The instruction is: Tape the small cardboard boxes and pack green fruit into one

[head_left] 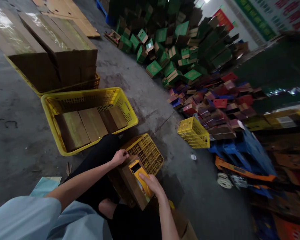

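My left hand [120, 156] grips the far end of a brown cardboard piece [130, 182] that rests over my lap, fingers curled on its edge. My right hand [152, 183] holds a yellow box [140, 176] with a dark window against that cardboard, fingers pressed on its near side. Both hands sit just in front of a small overturned yellow crate [146, 152].
A large yellow crate [50, 110] with flat brown cardboard stacks stands to the left, more stacks [52, 50] behind it. Piles of green boxes [170, 50] and red and blue boxes [215, 103] fill the right. Another small yellow crate [193, 132] lies by a blue pallet [242, 146].
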Tool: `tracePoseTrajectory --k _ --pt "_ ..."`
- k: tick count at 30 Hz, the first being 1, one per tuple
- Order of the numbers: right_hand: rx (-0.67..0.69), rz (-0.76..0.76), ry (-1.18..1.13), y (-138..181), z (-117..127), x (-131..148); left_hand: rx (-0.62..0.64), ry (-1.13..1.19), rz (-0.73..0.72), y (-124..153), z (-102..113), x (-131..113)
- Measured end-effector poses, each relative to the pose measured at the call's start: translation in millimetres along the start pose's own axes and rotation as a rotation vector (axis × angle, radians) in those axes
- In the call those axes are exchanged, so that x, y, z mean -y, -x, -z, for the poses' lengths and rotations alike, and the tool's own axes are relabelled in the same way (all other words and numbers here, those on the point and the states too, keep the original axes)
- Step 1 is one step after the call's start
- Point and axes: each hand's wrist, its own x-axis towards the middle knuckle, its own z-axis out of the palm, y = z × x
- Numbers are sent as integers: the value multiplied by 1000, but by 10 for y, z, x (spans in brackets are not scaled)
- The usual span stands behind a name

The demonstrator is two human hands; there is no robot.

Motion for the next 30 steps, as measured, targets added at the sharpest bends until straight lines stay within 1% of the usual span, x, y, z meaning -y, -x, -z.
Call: tracePoseTrajectory --k 5,10,15,17,21,24,27,29,30 --pt "-5 -14 25 -52 1 -6 5 4 30 -21 -118 91" --pt "-5 -36 24 -78 -8 -21 46 39 58 -29 -258 205" --pt "-41 -29 28 -30 -29 18 80 72 47 -20 -315 269" --pt "-45 -25 29 -9 -35 30 75 77 47 -10 -319 292" --pt "-44 -2 27 6 -33 17 18 79 56 22 -318 348" --pt "-64 9 34 -13 -23 -10 -13 82 16 51 -319 365" --pt "-62 2 46 -46 -19 -51 -19 78 -55 121 -340 345" --pt "-49 -4 36 -67 -22 -82 10 77 -116 210 -368 334" --pt "-45 -2 23 -76 -23 -95 47 79 -155 264 -382 337"
